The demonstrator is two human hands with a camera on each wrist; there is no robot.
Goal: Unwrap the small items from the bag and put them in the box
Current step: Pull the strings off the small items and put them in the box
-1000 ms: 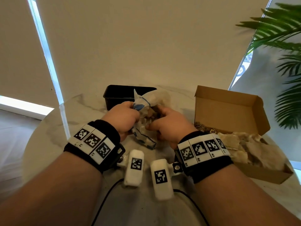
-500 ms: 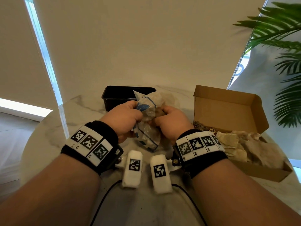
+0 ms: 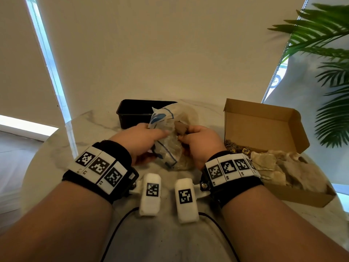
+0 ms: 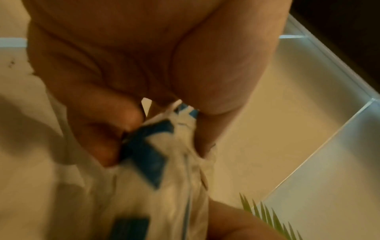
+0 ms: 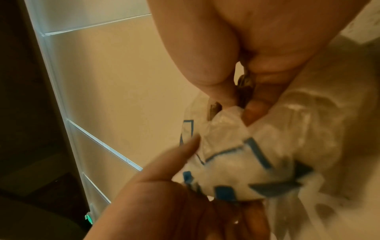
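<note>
- Bag (image 3: 166,140) held up over the desk (image 3: 98,129), between both hands, long axis roughly upright.
- Left hand (image 3: 139,141) fingers (image 4: 107,129) pinch the bag's blue-printed edge.
- Right hand (image 3: 200,142) fingers curled, pinching a small brown item (image 3: 181,127) at the bag's mouth, so right is nearer the item.
- Box (image 3: 264,129) lies open to the right, well apart; the item must travel rightward.
- Black tray (image 3: 136,112) behind bag.
- Blue print on bag unreadable; wristband codes only.

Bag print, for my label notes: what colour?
Blue on the clear bag, best in the right wrist view.
</note>
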